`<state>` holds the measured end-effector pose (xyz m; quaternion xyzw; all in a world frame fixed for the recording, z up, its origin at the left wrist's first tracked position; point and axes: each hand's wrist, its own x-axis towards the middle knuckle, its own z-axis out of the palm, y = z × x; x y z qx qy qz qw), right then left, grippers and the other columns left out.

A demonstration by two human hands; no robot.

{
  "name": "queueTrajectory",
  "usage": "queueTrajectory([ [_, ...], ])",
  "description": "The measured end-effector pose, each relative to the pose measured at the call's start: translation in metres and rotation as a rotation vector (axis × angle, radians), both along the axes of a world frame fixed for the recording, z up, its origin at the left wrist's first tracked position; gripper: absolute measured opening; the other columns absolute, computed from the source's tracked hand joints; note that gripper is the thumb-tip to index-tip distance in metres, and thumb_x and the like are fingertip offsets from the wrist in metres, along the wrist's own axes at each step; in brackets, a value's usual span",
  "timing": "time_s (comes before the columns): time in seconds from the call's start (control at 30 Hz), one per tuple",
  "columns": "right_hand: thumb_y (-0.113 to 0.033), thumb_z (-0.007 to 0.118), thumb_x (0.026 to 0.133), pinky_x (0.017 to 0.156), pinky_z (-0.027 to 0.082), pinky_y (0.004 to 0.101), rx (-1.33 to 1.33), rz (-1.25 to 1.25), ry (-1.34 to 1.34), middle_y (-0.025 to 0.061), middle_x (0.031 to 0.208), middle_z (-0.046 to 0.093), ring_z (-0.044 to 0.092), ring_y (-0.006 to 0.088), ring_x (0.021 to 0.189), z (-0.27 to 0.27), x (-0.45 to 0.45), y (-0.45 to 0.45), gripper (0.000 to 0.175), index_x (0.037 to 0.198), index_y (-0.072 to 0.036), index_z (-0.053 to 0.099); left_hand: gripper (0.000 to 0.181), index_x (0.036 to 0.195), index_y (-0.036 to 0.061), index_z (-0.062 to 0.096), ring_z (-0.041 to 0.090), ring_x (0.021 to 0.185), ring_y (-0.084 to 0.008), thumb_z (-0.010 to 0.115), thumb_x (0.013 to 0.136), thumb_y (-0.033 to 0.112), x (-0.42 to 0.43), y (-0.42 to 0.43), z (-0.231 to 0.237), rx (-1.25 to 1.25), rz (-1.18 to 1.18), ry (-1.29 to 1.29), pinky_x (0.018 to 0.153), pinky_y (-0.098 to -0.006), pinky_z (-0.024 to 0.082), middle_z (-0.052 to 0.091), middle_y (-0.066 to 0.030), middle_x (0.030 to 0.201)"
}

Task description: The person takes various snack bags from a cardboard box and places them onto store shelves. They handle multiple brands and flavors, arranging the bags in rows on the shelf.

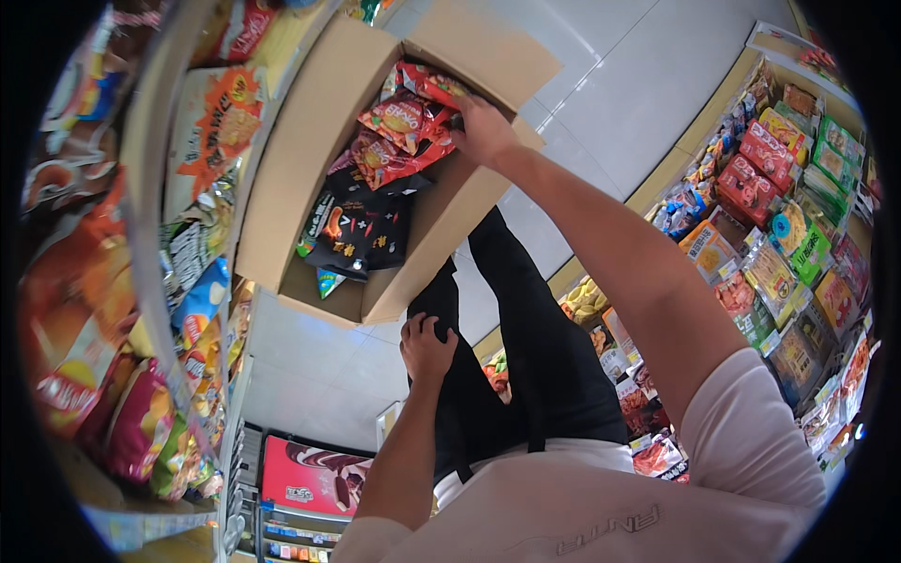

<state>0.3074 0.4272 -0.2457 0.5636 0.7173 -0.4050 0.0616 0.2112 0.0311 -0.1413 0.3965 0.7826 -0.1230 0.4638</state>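
An open cardboard box (324, 91) stands before me with its flaps spread. Inside, several red snack bags (401, 119) are heaped toward the far end, with black snack bags (362, 232) nearer to me. My right hand (486, 130) reaches over the box's right side and touches the red bags; its fingertips are partly hidden, so whether it grips one is unclear. Against the black trousers (535, 338), my left hand (428, 348) rests at the knee, fingers bent and slightly apart, holding nothing. A blue and green packet (329, 283) peeks out below the black bags.
Shelves close on the left hold bagged snacks (141, 429) behind a curved pale edge (144, 211). On the right, a low display (760, 211) carries many packaged foods. Grey floor tiles (619, 63) run between them. A cabinet with a pink panel (317, 471) stands at the lower left.
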Motion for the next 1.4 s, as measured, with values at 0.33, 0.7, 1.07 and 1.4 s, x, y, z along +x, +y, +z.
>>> queueTrajectory([
  [0.33, -0.037, 0.077, 0.091, 0.098, 0.058, 0.0529, 0.024, -0.143, -0.401, 0.0182, 0.126, 0.072, 0.069, 0.0403, 0.116, -0.139, -0.031, 0.006, 0.063, 0.148, -0.024, 0.053, 0.021, 0.100, 0.0130, 0.076, 0.058, 0.128, -0.0305, 0.074, 0.083, 0.025, 0.000, -0.037, -0.016, 0.090, 0.107, -0.045, 0.104, -0.0494, 0.049, 0.070, -0.0016, 0.124],
  [0.7, -0.026, 0.077, 0.095, 0.087, 0.058, 0.0481, 0.079, -0.098, -0.141, 0.0194, 0.107, 0.077, 0.074, 0.0386, 0.098, -0.021, -0.004, 0.007, 0.031, 0.119, -0.007, 0.071, 0.015, 0.094, 0.0136, 0.075, 0.063, 0.117, -0.0280, 0.072, 0.082, 0.022, -0.024, -0.039, -0.024, 0.227, 0.044, -0.038, 0.097, -0.0467, 0.051, 0.074, -0.0009, 0.111],
  [1.07, -0.015, 0.081, 0.095, 0.101, 0.058, 0.0374, -0.820, -0.556, 0.510, 0.0123, 0.125, 0.075, 0.073, 0.0194, 0.110, 0.266, 0.032, -0.044, 0.039, 0.128, 0.001, 0.068, 0.031, 0.123, 0.0023, 0.067, 0.069, 0.119, -0.0340, 0.069, 0.093, 0.011, -0.085, -0.005, 0.062, 0.192, 0.503, -0.284, 0.102, -0.0441, 0.054, 0.073, -0.0202, 0.120],
  [1.4, -0.012, 0.076, 0.096, 0.093, 0.061, 0.0426, -0.763, -0.577, 0.648, 0.0132, 0.124, 0.074, 0.074, 0.0247, 0.109, 0.436, -0.025, -0.146, 0.040, 0.132, 0.001, 0.064, 0.112, 0.155, 0.0101, 0.043, 0.033, 0.152, -0.0455, 0.099, 0.061, 0.033, -0.125, 0.098, 0.290, 1.099, -0.301, -0.033, 0.123, -0.0609, 0.030, 0.033, -0.0220, 0.165],
])
